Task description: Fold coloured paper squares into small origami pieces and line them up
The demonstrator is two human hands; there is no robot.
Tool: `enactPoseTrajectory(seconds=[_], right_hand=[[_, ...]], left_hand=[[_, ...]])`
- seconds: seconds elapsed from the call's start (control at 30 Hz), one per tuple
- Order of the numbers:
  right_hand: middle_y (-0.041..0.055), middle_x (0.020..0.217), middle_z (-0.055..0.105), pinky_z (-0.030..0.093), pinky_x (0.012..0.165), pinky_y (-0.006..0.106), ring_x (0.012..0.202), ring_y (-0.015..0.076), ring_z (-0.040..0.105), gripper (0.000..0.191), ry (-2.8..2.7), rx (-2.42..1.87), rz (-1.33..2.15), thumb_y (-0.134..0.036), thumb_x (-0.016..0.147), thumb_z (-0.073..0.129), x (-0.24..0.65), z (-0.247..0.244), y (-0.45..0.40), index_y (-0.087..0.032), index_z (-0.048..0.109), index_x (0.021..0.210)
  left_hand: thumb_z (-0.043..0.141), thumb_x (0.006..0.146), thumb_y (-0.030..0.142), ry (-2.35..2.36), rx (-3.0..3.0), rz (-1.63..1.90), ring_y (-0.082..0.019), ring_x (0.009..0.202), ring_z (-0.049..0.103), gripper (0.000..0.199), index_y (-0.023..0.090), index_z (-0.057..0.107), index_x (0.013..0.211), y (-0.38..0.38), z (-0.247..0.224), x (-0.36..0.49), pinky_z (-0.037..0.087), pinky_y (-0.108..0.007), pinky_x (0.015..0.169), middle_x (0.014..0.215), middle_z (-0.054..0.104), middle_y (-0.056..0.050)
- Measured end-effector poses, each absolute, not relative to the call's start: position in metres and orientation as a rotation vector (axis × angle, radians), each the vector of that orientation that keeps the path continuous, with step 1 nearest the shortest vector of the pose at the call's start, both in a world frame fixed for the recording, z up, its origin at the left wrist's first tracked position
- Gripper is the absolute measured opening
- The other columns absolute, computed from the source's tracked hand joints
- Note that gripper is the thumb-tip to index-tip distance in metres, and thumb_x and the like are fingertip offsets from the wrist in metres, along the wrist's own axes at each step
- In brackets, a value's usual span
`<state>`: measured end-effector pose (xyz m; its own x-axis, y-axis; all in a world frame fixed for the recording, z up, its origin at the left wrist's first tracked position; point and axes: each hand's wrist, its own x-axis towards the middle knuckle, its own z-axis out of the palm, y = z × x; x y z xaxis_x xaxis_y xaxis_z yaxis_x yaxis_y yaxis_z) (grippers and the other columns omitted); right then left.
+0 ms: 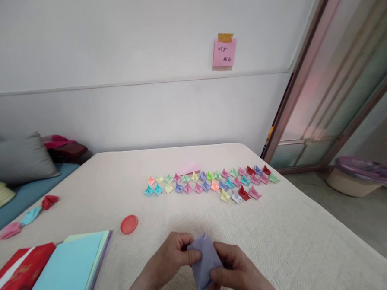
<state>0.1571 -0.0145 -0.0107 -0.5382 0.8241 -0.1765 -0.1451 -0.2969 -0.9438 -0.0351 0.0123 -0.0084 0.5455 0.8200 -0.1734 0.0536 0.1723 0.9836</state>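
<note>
A folded piece of purple paper is held up over the near edge of the table. My left hand pinches its upper left side, thumb flat on the front. On its lower right, my right hand grips with thumb in front and fingers curled behind. The paper has a pointed top and looks layered. Beyond my hands, several small folded paper pieces in many colours stand in rows across the table.
A red round lid lies left of my hands. Nearer are a stack of coloured paper and a red packet. Crumpled-looking folded papers sit at the left edge. A pink note is taped to the wall; a bin stands right.
</note>
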Motion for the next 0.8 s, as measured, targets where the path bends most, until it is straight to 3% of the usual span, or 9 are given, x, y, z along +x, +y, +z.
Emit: enactPoseTrajectory(seconds=[0.2,0.53,0.7,0.8], right_hand=[[0.0007,0.072,0.064,0.041,0.053,0.024,0.060,0.0135,0.055,0.031,-1.153,-0.885,1.832,-0.021,0.059,0.070,0.158,-0.021,-0.008,-0.016,0.063,0.089],[-0.0041,0.061,0.057,0.035,0.049,0.023,0.054,0.0121,0.049,0.017,-1.020,-1.086,1.490,-0.014,0.057,0.065,0.151,-0.032,-0.002,-0.020,0.057,0.071],[-0.0028,0.075,0.060,0.034,0.048,0.022,0.052,0.0101,0.049,0.042,-0.904,-1.151,1.257,-0.011,0.054,0.063,0.148,-0.038,-0.003,-0.022,0.057,0.094],[0.0000,0.086,0.063,0.036,0.049,0.022,0.053,0.0105,0.052,0.055,-0.833,-1.124,1.237,-0.011,0.055,0.063,0.147,-0.041,-0.002,-0.024,0.052,0.108]], left_hand=[[0.067,0.071,0.034,0.850,1.234,0.724,-0.012,0.060,0.044,0.023,0.012,0.063,0.070,0.012,-0.001,-0.033,0.033,-0.024,0.060,0.062,0.052,0.001],[0.069,0.064,0.024,1.046,1.223,0.937,-0.009,0.054,0.038,0.023,0.018,0.047,0.061,0.016,-0.018,-0.022,0.028,-0.022,0.053,0.054,0.043,0.007],[0.064,0.061,0.013,1.060,1.129,1.078,-0.008,0.055,0.045,0.020,0.018,0.048,0.073,0.013,-0.024,-0.011,0.031,-0.020,0.052,0.066,0.053,0.006],[0.063,0.059,0.010,1.064,1.044,1.169,-0.008,0.058,0.051,0.033,0.020,0.049,0.087,0.012,-0.026,-0.007,0.034,-0.020,0.053,0.077,0.058,0.004]])
